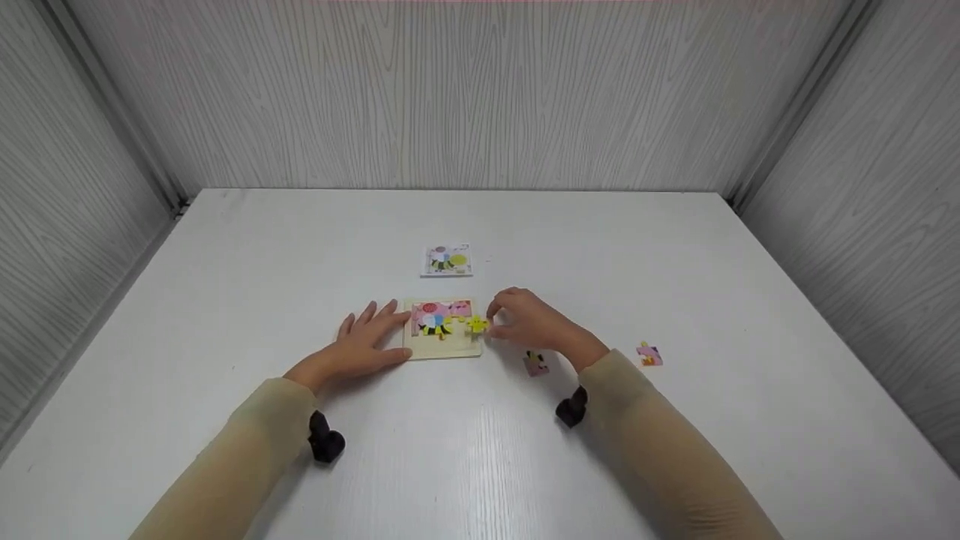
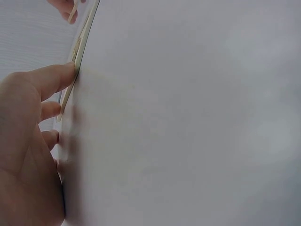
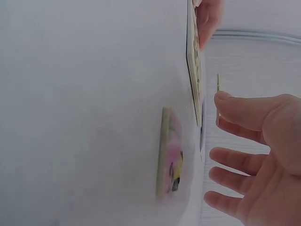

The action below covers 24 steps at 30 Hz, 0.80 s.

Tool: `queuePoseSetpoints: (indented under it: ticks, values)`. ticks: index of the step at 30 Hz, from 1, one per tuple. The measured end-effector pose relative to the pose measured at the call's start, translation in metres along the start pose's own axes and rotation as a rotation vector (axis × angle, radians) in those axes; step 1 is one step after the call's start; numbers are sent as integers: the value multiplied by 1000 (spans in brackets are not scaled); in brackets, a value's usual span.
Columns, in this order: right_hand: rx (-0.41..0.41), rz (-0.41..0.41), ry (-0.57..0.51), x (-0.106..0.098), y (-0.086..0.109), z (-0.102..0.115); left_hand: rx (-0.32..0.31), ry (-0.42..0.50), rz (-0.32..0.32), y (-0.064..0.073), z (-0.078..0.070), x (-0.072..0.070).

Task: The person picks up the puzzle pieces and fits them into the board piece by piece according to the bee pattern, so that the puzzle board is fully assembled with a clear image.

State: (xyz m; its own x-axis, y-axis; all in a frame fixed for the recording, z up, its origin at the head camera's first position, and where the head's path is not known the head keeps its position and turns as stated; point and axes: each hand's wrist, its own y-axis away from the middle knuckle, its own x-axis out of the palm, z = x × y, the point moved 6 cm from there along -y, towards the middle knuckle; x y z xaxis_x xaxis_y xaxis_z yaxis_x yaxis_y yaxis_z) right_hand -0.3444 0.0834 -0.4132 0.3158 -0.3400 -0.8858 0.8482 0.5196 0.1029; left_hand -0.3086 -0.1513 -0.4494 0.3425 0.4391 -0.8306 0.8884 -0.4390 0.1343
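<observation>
While the left hand (image 1: 360,350) rests, fingers spread, against the left edge of the puzzle board (image 1: 431,350), the right hand (image 1: 531,319) pinches a yellow piece (image 1: 477,325) raised over the board's right side — probably light and stiff, best taken by its edges.

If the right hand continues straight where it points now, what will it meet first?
Probably the puzzle board, just left of the right hand in the head view; the pinched yellow piece overlaps the board's edge. Height is unclear, so the hand might pass above.
</observation>
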Motion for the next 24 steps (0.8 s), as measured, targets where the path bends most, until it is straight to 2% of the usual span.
queuePoseSetpoints:
  ticks: [10, 17, 24]
  values:
    - [-7, 30, 9, 12, -15, 13, -8, -8, 6, 2, -2, 1]
    - [37, 47, 7, 18, -22, 13, 1, -29, -5, 1, -2, 3]
    - [-60, 35, 72, 14, -22, 22, -14, -28, 5, 1, -4, 1]
